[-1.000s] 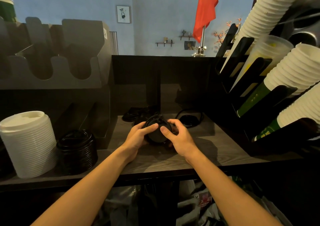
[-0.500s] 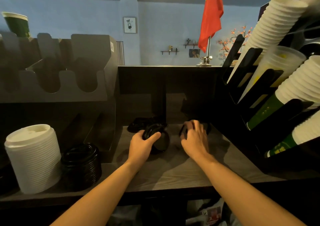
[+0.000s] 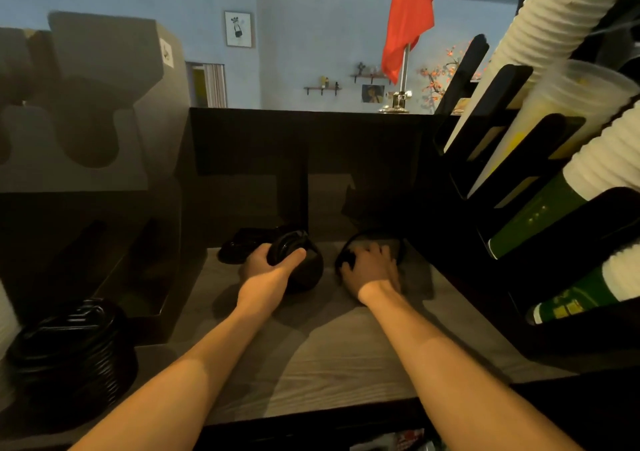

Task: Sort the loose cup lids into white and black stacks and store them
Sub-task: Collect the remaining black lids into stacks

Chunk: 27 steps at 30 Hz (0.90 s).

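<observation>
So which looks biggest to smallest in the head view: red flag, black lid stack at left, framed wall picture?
1. black lid stack, though it is nearest the camera
2. red flag
3. framed picture

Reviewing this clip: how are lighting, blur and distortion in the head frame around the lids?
Head view: dim, so the black lids in the left hand merge with shadow, and the grip of the right hand on another lid is unreadable; forearms throw soft shadows on the counter; wide-angle bending curves the white cup stacks.
</observation>
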### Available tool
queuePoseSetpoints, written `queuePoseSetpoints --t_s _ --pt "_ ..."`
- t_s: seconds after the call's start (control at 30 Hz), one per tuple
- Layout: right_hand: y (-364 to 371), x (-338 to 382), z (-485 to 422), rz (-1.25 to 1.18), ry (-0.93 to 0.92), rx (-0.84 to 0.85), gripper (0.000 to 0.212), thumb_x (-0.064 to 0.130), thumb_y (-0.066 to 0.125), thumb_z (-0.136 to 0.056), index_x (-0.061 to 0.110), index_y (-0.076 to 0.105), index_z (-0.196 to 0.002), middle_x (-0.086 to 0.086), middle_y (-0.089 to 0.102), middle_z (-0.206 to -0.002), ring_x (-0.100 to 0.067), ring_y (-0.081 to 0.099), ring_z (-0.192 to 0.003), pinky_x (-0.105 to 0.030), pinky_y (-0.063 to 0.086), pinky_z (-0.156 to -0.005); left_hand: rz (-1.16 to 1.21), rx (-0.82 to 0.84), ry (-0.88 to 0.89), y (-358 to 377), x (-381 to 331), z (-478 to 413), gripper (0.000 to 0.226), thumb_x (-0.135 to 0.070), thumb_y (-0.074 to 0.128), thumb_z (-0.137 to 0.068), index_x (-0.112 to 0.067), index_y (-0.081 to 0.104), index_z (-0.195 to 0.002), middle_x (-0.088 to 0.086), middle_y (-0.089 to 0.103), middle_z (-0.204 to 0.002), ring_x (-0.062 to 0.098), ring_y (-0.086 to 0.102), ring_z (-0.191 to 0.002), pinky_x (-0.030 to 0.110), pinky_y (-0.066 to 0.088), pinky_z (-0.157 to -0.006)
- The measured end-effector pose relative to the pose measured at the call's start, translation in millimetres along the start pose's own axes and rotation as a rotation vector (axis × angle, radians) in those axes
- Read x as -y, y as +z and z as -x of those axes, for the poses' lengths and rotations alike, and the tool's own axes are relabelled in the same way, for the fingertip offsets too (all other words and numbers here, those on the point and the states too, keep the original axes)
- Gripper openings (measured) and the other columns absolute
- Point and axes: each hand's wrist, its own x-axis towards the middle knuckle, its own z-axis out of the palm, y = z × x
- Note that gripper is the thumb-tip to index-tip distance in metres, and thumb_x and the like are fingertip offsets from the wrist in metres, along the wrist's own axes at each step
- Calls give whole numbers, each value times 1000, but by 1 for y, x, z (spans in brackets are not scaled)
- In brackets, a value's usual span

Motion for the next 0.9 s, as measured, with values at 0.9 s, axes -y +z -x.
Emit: queuePoseSetpoints --t_s 0.9 --pt "-10 21 27 -214 -447 71 59 69 46 -93 33 49 -140 11 45 -141 -18 50 -125 -30 36 -102 157 -385 -84 -51 -8 27 59 -45 68 -95 -15 54 -144 11 64 -128 31 59 -121 41 48 -99"
